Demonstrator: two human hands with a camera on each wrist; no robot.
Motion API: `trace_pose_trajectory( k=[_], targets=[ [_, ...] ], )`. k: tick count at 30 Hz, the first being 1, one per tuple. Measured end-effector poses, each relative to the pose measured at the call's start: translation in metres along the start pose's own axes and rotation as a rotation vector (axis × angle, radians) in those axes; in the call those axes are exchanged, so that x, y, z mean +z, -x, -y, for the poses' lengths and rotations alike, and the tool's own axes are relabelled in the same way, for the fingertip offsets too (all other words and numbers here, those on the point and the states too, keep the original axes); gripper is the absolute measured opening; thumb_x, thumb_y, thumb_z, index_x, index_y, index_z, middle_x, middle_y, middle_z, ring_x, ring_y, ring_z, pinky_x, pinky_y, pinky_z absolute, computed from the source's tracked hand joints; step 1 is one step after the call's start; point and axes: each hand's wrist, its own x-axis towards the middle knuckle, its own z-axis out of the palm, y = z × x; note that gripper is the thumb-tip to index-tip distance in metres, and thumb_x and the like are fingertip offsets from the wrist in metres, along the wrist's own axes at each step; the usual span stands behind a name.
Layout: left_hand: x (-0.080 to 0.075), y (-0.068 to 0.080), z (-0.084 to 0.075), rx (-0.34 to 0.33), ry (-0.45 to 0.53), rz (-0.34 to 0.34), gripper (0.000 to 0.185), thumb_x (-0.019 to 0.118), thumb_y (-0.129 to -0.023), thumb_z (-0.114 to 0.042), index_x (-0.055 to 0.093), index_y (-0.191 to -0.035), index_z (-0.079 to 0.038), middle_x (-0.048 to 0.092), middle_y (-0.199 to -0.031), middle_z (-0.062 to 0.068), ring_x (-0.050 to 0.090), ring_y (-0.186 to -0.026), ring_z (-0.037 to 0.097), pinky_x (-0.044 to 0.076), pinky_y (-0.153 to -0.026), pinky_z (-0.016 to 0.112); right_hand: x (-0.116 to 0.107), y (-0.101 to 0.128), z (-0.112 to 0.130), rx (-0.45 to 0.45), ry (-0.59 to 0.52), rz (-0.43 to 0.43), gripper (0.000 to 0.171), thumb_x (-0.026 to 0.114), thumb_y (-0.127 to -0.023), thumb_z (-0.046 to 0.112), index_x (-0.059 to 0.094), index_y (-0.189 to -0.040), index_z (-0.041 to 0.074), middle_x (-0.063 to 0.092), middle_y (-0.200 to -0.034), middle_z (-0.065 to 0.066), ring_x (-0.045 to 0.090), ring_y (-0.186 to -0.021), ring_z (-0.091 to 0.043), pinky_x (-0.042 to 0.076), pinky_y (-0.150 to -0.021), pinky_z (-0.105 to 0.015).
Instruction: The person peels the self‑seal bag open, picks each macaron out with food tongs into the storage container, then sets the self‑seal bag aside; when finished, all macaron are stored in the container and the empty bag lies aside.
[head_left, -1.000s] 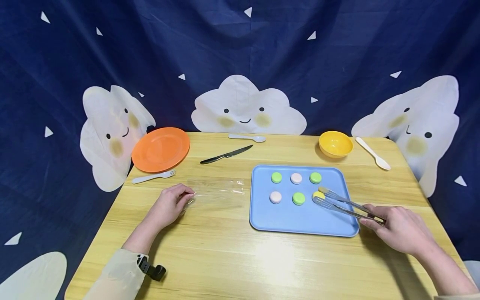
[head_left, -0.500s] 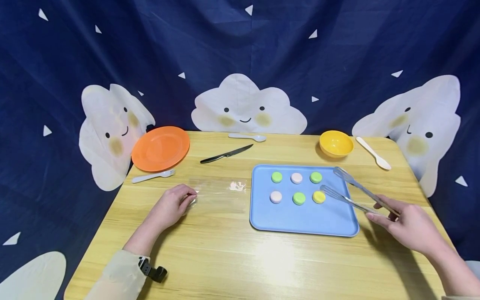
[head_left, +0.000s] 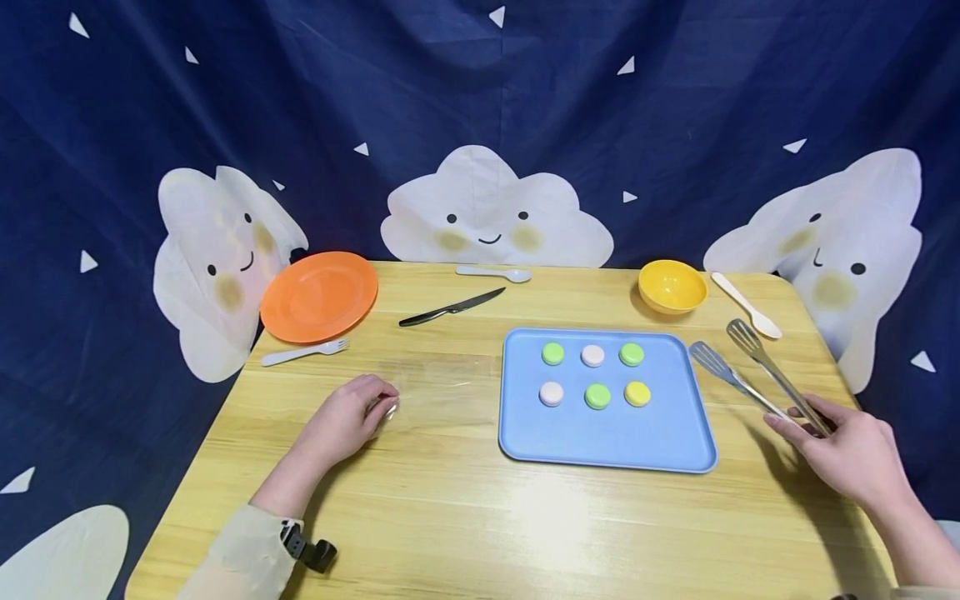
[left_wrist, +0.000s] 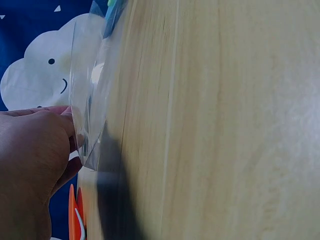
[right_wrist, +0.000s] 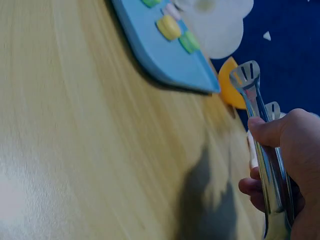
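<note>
My left hand [head_left: 348,417] pinches the near-left edge of a clear plastic bag [head_left: 446,392], which stretches over the table toward the tray. In the left wrist view, the thin film of the bag [left_wrist: 87,75] stands out from the fingers. My right hand [head_left: 858,454] grips metal tongs [head_left: 710,360] by the arms, the slotted tips spread apart with nothing between them. They hang right of the blue tray [head_left: 600,446]. On it lie two rows of macarons: green ones [head_left: 597,396], pale pink ones [head_left: 551,394] and one yellow macaron [head_left: 637,394].
An orange plate [head_left: 318,297] and a white fork [head_left: 306,352] lie at the left. Along the back are a black knife [head_left: 452,307], a white spoon [head_left: 495,273], a yellow bowl [head_left: 672,287] and another spoon [head_left: 746,306]. A dark blue curtain [head_left: 480,75] hangs behind the table.
The tongs have let go of the yellow macaron, opened and moved right, off the tray. My left hand has shifted slightly right, still holding the bag.
</note>
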Motion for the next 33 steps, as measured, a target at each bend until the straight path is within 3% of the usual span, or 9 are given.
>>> trace_pose_trajectory(
  k=[6, 12, 18, 24, 31, 33],
  targets=[
    [-0.002, 0.003, 0.002, -0.021, 0.000, 0.022, 0.004, 0.075, -0.101, -0.010, 0.075, -0.103, -0.013, 0.072, -0.100, -0.004, 0.069, -0.096, 0.016, 0.060, -0.084, 0.042, 0.011, -0.001, -0.015, -0.007, 0.005, 0.005, 0.035, 0.086, -0.090, 0.041, 0.077, -0.099, 0.009, 0.070, -0.071, -0.003, 0.061, -0.071, -0.030, 0.037, -0.057, -0.031],
    [0.000, 0.002, 0.006, -0.022, 0.002, 0.054, 0.003, 0.073, -0.103, -0.014, 0.076, -0.103, -0.014, 0.070, -0.099, -0.006, 0.066, -0.094, 0.014, 0.059, -0.084, 0.041, 0.015, -0.002, -0.021, -0.043, 0.015, 0.040, 0.033, 0.081, -0.095, 0.041, 0.063, -0.083, 0.016, 0.053, -0.065, -0.002, 0.052, -0.065, -0.027, 0.036, -0.054, -0.038],
    [0.005, 0.002, 0.008, -0.021, -0.029, 0.099, 0.004, 0.073, -0.103, -0.017, 0.076, -0.100, -0.016, 0.069, -0.099, -0.007, 0.065, -0.096, 0.014, 0.058, -0.087, 0.041, 0.023, 0.005, -0.025, -0.129, 0.010, -0.017, 0.040, 0.083, -0.093, 0.032, 0.053, -0.072, 0.017, 0.045, -0.066, -0.003, 0.048, -0.066, -0.026, 0.032, -0.055, -0.039],
    [0.007, 0.001, 0.008, -0.021, -0.052, 0.106, 0.008, 0.079, -0.098, -0.014, 0.074, -0.098, -0.019, 0.067, -0.098, -0.008, 0.063, -0.096, 0.013, 0.057, -0.087, 0.040, 0.025, 0.008, -0.026, -0.076, 0.013, -0.032, 0.034, 0.088, -0.088, 0.039, 0.069, -0.085, 0.010, 0.057, -0.076, -0.012, 0.057, -0.079, -0.038, 0.035, -0.061, -0.042],
    [0.006, 0.002, 0.010, -0.018, -0.073, 0.095, 0.006, 0.079, -0.099, -0.021, 0.074, -0.100, -0.020, 0.069, -0.102, -0.007, 0.065, -0.098, 0.015, 0.057, -0.087, 0.042, 0.022, 0.003, -0.025, -0.039, -0.047, 0.019, 0.037, 0.091, -0.084, 0.039, 0.070, -0.089, 0.009, 0.052, -0.066, -0.001, 0.046, -0.063, -0.013, 0.030, -0.053, -0.030],
    [0.001, 0.001, 0.010, -0.025, -0.076, 0.062, 0.011, 0.079, -0.099, -0.026, 0.075, -0.105, -0.018, 0.071, -0.107, -0.004, 0.067, -0.102, 0.018, 0.057, -0.089, 0.046, 0.020, 0.001, -0.023, -0.010, -0.063, 0.045, 0.054, 0.091, -0.084, 0.041, 0.069, -0.107, -0.002, 0.061, -0.079, -0.016, 0.056, -0.073, -0.024, 0.042, -0.065, -0.034]
  ],
)
